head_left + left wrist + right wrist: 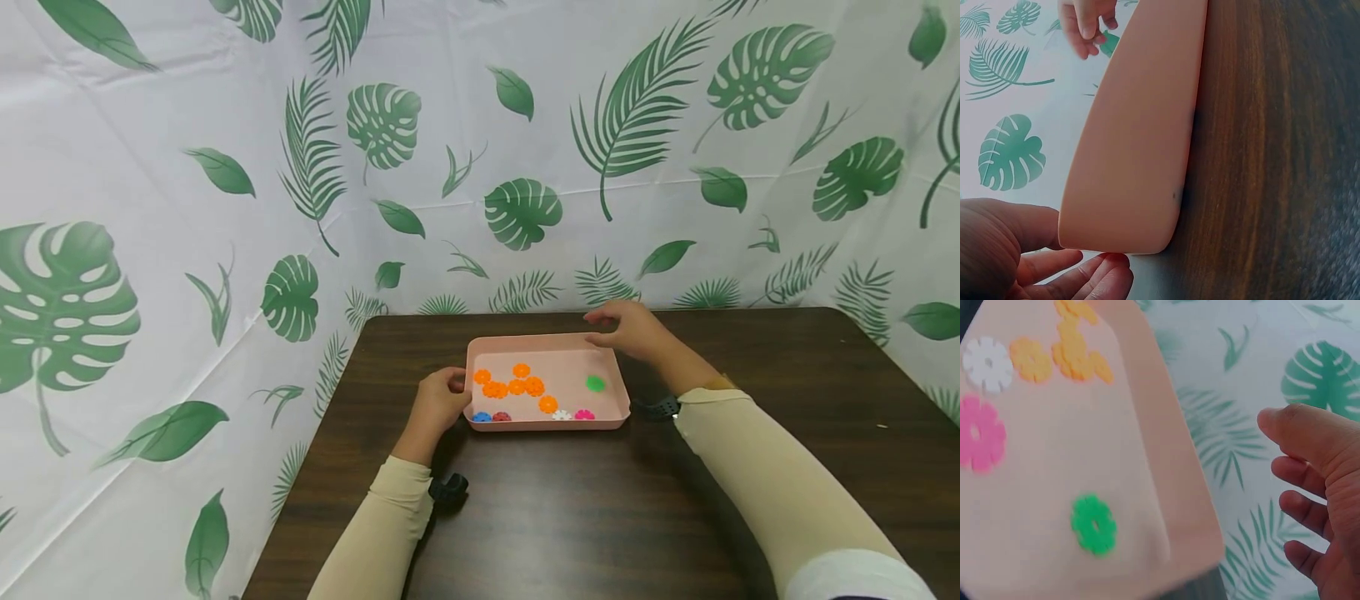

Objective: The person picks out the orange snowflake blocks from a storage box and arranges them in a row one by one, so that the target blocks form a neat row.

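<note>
A shallow pink tray (547, 425) stands on the dark table with flower-shaped plastic discs in it. Several orange discs (534, 386) cluster at its left and middle; a green disc (596, 383) lies apart on the right. Along the near wall are a blue disc (482, 417), a dark red one (502, 417), a white one (988, 364) and a pink one (979, 434). My left hand (442, 402) holds the tray's left end, thumb at the rim and fingertips against the outer wall. By the far right corner, my right hand (1329, 481) is held off the tray, fingers loosely bent around nothing.
The brown wooden table (555, 517) extends around the tray. Behind and to the left hangs a white cloth (450, 208) with green leaf prints. A small pale scrap (882, 426) lies on the table at the right.
</note>
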A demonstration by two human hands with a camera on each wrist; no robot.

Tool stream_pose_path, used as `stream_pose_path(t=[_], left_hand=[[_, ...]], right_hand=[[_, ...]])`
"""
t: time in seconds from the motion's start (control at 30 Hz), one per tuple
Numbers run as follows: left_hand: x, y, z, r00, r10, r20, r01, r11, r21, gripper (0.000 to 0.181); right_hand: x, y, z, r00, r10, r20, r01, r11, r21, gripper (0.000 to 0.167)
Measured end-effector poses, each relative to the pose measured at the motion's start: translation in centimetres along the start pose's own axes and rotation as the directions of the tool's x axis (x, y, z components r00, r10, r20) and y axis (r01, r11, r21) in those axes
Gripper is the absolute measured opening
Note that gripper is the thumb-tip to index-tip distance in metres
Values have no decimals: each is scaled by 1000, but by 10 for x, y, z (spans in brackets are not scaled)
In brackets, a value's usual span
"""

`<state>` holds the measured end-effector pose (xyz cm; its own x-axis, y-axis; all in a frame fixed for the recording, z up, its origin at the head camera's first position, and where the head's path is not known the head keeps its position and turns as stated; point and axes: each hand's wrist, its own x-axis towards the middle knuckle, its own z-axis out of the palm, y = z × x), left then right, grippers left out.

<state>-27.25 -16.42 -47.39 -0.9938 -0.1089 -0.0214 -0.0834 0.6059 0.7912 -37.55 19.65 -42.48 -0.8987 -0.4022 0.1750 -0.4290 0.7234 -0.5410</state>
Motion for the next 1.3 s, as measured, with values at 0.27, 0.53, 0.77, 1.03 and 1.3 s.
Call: stream_pose_path(t=[0.27,0.53,0.77,1.03,1.3], left_hand=[[0,3,-1,1000,-30,7,30,1000,-5,42],[0,2,-1,999,-33,7,33,999,-5,43],[0,1,-1,1000,-14,0,14,1000,-1,42],[-7,-2,1,997,78,-26,-78,997,14,39],[-14,0,4,999,39,-30,-39,999,13,40]], right_hand=[[13,-23,28,999,-35,26,32,994,102,42],[17,-44,53,991,-47,128,36,995,89,37],[16,-54,77,968,-37,249,14,996,93,34],[12,-55,95,950,-37,309,28,999,33,32],[3,-60,96,941,-9,337,2,1000,20,26]])
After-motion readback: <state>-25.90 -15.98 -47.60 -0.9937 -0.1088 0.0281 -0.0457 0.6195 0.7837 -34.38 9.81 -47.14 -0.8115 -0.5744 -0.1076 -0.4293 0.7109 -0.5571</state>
